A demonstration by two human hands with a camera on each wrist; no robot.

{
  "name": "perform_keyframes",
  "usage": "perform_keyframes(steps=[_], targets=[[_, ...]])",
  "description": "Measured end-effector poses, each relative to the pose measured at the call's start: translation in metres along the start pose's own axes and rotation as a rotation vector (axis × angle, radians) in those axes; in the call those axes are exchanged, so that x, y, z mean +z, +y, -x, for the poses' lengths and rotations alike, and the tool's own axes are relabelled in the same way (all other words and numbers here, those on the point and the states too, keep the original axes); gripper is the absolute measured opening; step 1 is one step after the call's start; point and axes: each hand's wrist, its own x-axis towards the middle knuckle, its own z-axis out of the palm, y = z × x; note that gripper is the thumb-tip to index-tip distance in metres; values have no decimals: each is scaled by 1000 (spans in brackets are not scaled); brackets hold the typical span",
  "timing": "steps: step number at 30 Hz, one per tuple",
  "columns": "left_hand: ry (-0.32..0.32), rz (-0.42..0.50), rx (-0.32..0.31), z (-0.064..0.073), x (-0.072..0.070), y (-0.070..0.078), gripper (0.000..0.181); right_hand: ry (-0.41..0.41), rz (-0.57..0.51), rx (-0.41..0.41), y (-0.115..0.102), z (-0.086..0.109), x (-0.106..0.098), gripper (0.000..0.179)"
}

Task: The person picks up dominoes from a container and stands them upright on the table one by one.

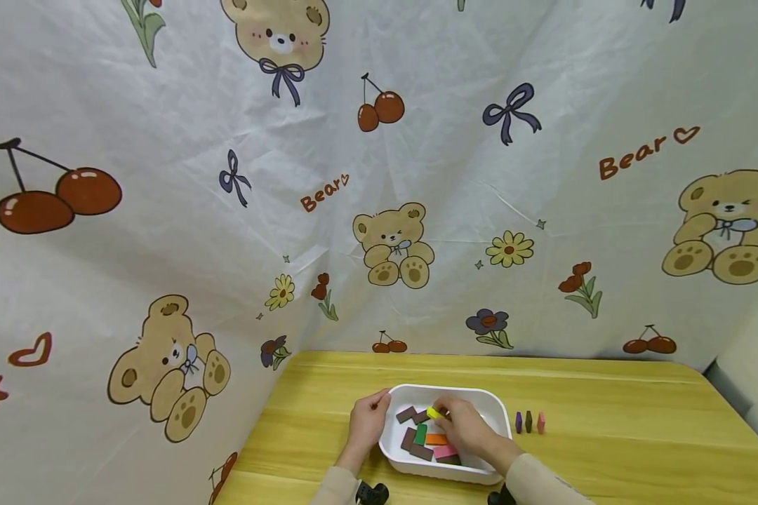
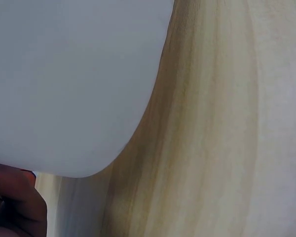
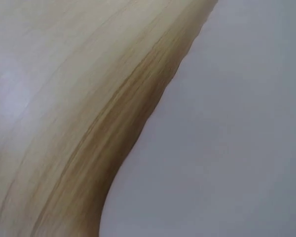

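A white tray [image 1: 494,415] stands on the table with several small flat blocks inside. My left hand [image 1: 368,423] grips the tray's left rim between thumb and fingers; its curled fingers [image 2: 20,200] show at the tray's corner in the left wrist view. Inside the tray, my right hand [image 1: 469,426] pinches a yellow block [image 1: 433,413] at its fingertips. Around it lie brown blocks [image 1: 406,414], a green block [image 1: 420,435], an orange block [image 1: 436,440] and a pink block [image 1: 444,452]. The right wrist view shows the tray's outer wall [image 3: 212,138] and no hand.
Right of the tray, a purple block [image 1: 519,422], a dark block [image 1: 528,421] and a pink block [image 1: 541,423] stand upright in a row. The wooden table [image 1: 632,435] reaches back to a printed cloth [image 1: 442,175] with bears and cherries.
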Motion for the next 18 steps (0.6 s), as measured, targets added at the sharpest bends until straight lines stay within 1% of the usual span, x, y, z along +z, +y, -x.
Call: perform_keyframes(steps=[1,3,5,8,10,13,16,18], targets=[[-4,1,-8,0,0,-1,28,-13,-5,16,2,0,1,13],[-8,3,-1,-1,0,-2,28,-44,-24,49,7,-1,2,16],[-9,2,-8,-2,1,-4,27,-77,-45,73,11,-2,2,24],[-8,7,-4,-4,3,-9,27,-117,-95,87,14,-2,0,37],[-8,10,-9,-6,4,-12,26,-137,-107,94,15,-1,-3,41],[-14,14,0,-8,4,-15,27,-150,-102,100,15,0,-7,40],[-19,19,5,-9,4,-18,27,-141,-94,95,14,1,-11,35],[-20,23,5,-9,4,-19,28,-131,-117,90,14,2,-13,31]])
